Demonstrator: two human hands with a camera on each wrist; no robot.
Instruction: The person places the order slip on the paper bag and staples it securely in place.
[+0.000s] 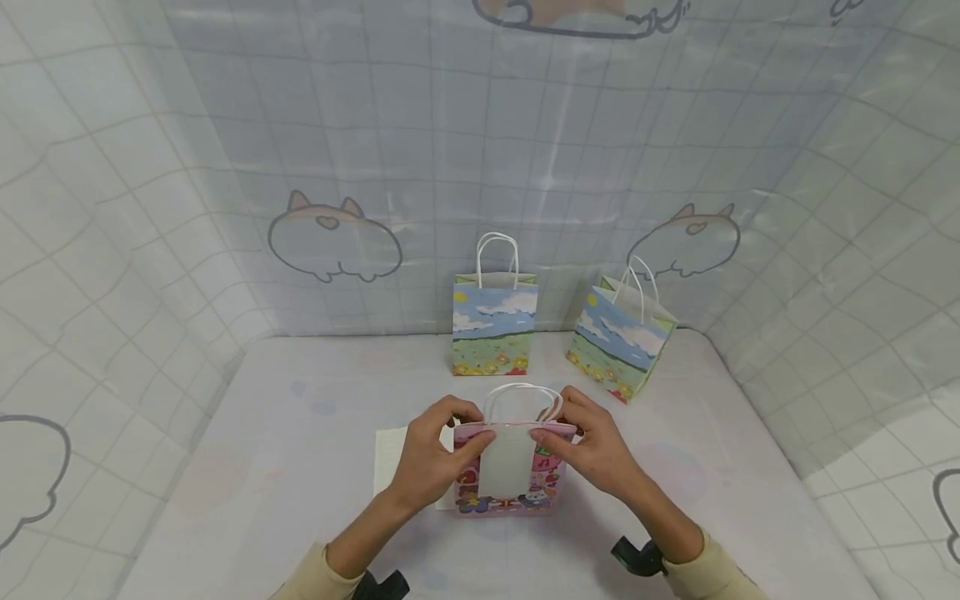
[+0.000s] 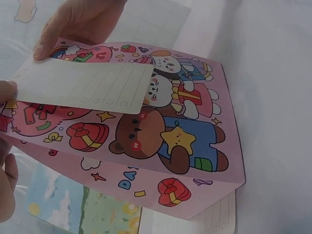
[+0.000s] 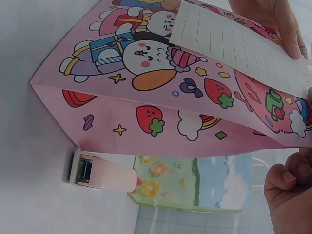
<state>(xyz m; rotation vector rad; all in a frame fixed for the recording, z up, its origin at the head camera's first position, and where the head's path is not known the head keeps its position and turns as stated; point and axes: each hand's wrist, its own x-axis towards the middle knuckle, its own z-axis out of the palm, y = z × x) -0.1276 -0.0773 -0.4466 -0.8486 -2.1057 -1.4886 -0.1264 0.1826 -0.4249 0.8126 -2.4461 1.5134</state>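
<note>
"Cream sleeves (image 1: 318, 575) lie nearest me, at seven and five o'clock."

"And your hands?"

"Left hand (image 1: 431, 454) and right hand (image 1: 596, 442) both pinch the top rim of the pink bag (image 1: 547, 487), which is upright over the tabletop (image 1: 262, 433) at six o'clock. Each thumb presses by an upper corner of the lined sheet (image 1: 504, 462) on its front."

"How far along are you?"

"Partway, I'd judge. I have the sheet against the bag, but I see no fastening, so securing it seems left. One landscape bag (image 1: 493, 329) at twelve o'clock from mine and another landscape bag (image 1: 622, 337) at one o'clock show no sheet in front."

"Anything in the way?"

"White handles (image 1: 516, 386) arch just above the sheet. Loose lined paper (image 1: 388, 458) lies at nine o'clock, partly hidden by my left hand and the bag. Behind the bag, roughly at twelve, sits what looks like a stapler (image 3: 105, 173); the bag blocks it from my head view."
</note>
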